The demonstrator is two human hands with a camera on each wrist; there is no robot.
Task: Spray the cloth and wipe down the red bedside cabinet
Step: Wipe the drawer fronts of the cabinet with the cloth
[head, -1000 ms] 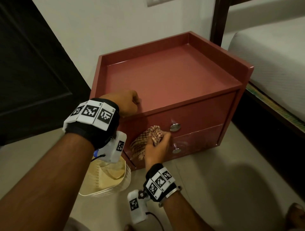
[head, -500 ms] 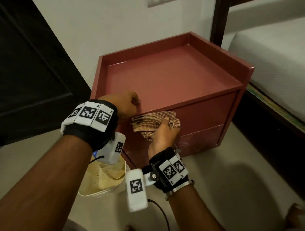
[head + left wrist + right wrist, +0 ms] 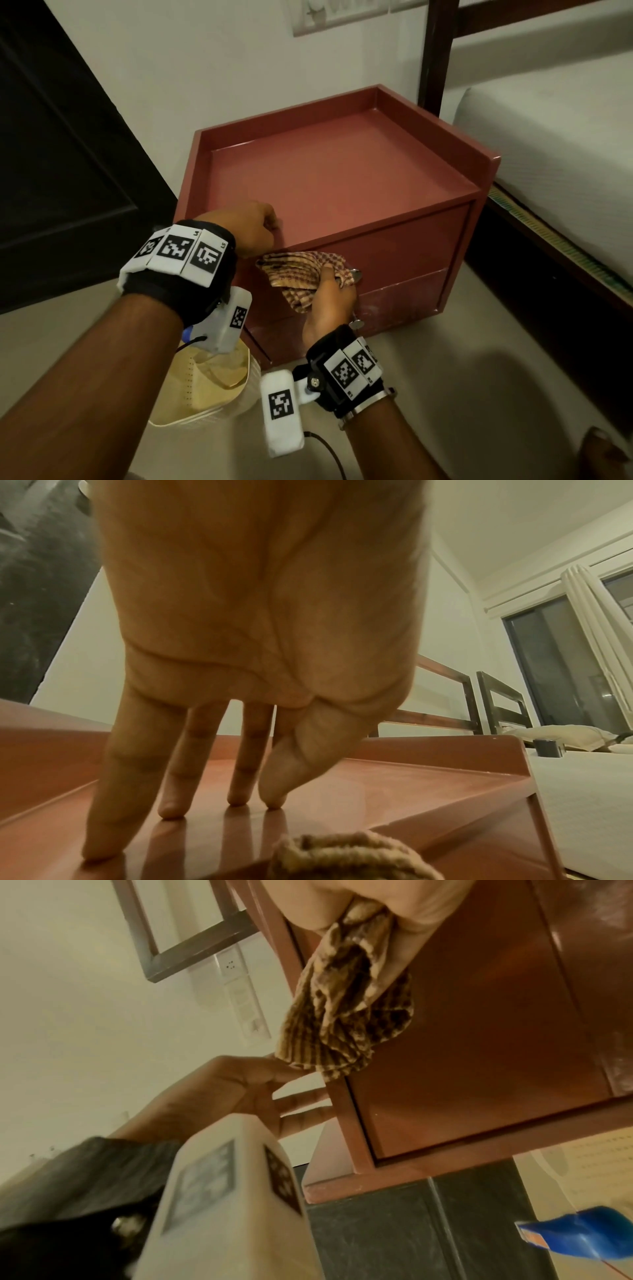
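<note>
The red bedside cabinet (image 3: 325,178) stands on the floor between a dark door and a bed. My left hand (image 3: 253,226) rests on its top at the front left corner; the left wrist view shows straight fingertips (image 3: 240,800) touching the glossy top (image 3: 394,791). My right hand (image 3: 330,298) grips a crumpled brown checked cloth (image 3: 301,274) and holds it against the upper drawer front, just under the top edge. The right wrist view shows the cloth (image 3: 342,1010) hanging from that hand against the drawer front (image 3: 479,1042).
A cream perforated basket (image 3: 205,387) sits on the floor at the cabinet's front left, with a blue spray bottle (image 3: 582,1234) by it. Metal knobs (image 3: 356,274) stick out of the drawers. The bed (image 3: 565,154) is close on the right, the dark door (image 3: 68,154) on the left.
My right hand carried the cloth up from between the two drawer knobs to the top of the upper drawer front. The left hand stayed on the cabinet top.
</note>
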